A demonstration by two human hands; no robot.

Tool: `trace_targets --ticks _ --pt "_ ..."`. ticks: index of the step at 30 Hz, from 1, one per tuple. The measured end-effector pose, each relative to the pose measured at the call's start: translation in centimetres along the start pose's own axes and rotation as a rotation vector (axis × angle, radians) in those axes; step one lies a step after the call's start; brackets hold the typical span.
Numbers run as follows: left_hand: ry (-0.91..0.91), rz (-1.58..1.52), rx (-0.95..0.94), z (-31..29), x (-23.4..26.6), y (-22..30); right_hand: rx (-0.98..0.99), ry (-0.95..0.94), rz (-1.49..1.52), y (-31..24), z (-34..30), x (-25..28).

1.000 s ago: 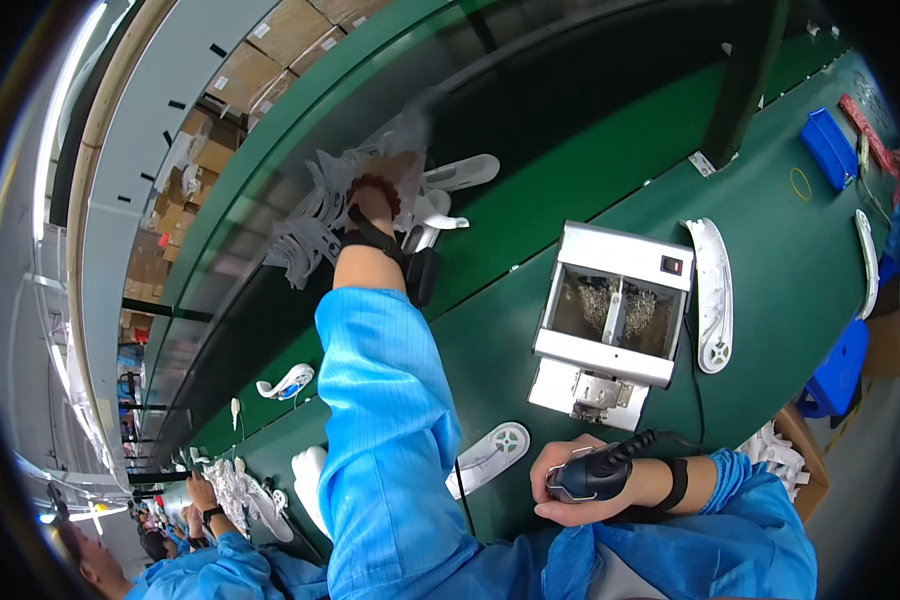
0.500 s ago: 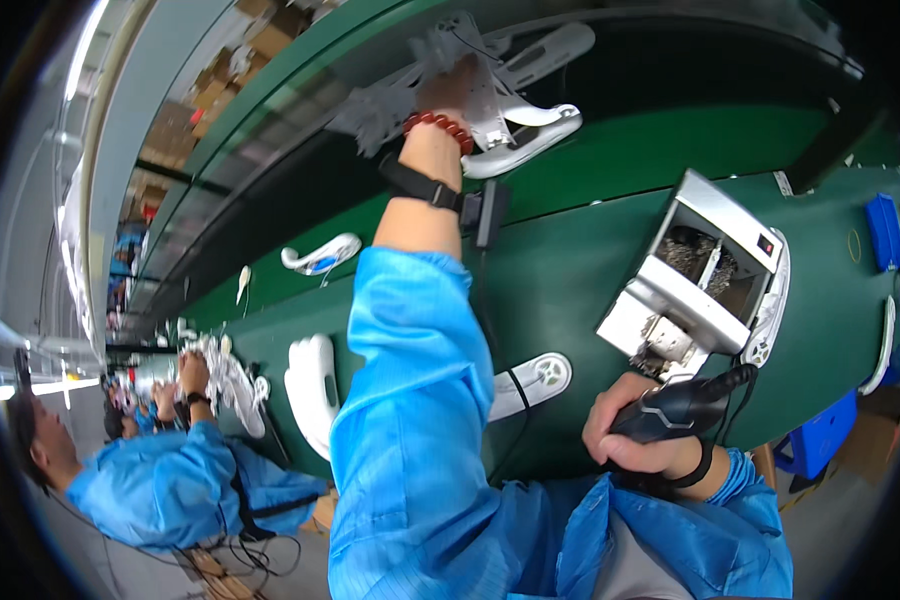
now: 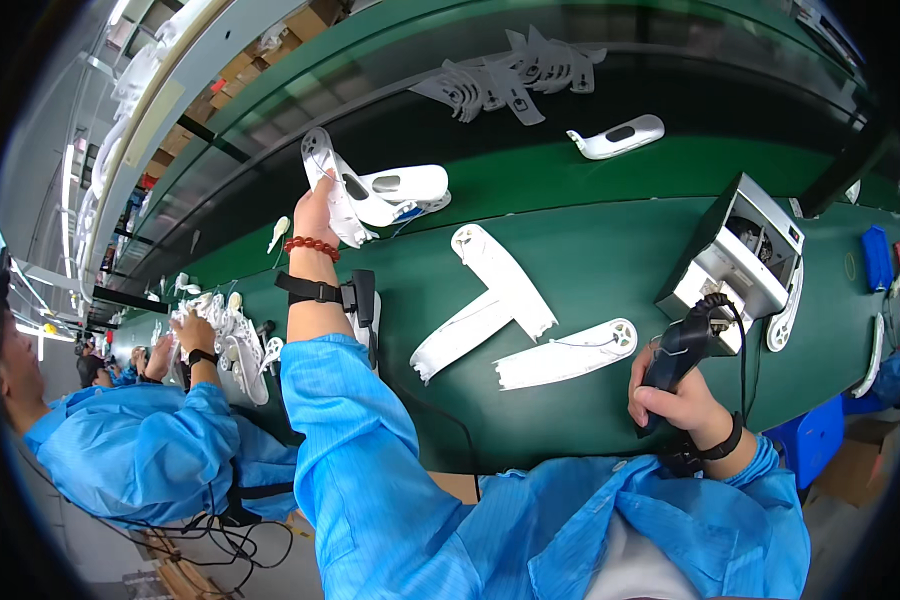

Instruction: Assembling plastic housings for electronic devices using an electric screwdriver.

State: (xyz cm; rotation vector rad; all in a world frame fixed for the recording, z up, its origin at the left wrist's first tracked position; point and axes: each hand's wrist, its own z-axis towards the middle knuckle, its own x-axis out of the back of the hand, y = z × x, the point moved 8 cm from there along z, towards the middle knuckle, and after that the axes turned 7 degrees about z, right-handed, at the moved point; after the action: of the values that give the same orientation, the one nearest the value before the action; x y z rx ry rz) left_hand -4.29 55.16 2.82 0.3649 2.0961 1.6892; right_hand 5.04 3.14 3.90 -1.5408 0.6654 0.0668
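At the far left of the bench, my left hand (image 3: 316, 208) is closed on a white plastic housing (image 3: 346, 212) with a round, spoked end. Other white housings with dark oval openings (image 3: 410, 184) lie against it; how many the fingers grip is hidden. My right hand (image 3: 688, 402) is wrapped round a black electric screwdriver (image 3: 676, 352) with a coiled cord, close to a silver screw feeder (image 3: 712, 285). Between my hands, white elongated half-shells lie on the green bench: a long one (image 3: 500, 275), one slanting left (image 3: 460, 335), and one nearer me (image 3: 570, 355).
Grey-white curved pieces (image 3: 510, 82) lie on the dark far ledge, with a single white housing (image 3: 625, 137) nearer. Blue bins (image 3: 812, 440) stand at the right. A co-worker in blue (image 3: 140, 440) handles a pile of white parts (image 3: 232, 335) at my left. A black cable (image 3: 440, 410) crosses the bench.
My left hand has come from the far ledge toward the left and nearer, now with white housing in it. More half-shells show mid-bench. My right hand keeps the screwdriver, its tip beside the feeder.
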Motion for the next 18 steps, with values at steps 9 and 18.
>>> trace_targets --ticks 9,18 --pt "-0.613 -0.310 -0.245 -10.7 -11.5 5.9 0.089 0.328 -0.074 -0.4 -4.8 0.5" --pt "-1.160 -0.104 -0.024 -41.1 -31.3 -0.4 1.014 0.434 0.110 -8.4 -26.1 2.3"
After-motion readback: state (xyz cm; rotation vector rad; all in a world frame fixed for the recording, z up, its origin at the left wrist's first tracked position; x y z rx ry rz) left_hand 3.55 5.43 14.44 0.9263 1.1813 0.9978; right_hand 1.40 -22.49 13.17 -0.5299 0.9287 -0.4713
